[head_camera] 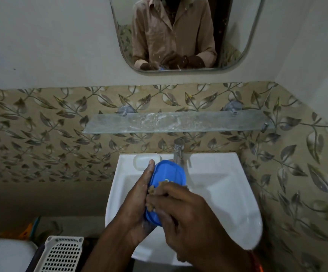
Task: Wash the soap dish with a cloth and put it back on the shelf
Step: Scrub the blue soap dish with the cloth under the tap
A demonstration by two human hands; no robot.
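The left hand [139, 195] has its grip closed round the edge of the blue soap dish [166, 177], holding it tilted over the sink [218, 193], just below the tap [179, 152]. The right hand [186, 214] has its grip bunched on a brownish cloth [155, 190], pressed against the dish's near face. Scrubbing looks underway (no water is visibly running). Rinsing seems yet to come, and the glass shelf [179, 122] above the sink awaits the dish. Both forearms reach in from below, wrists bent inward.
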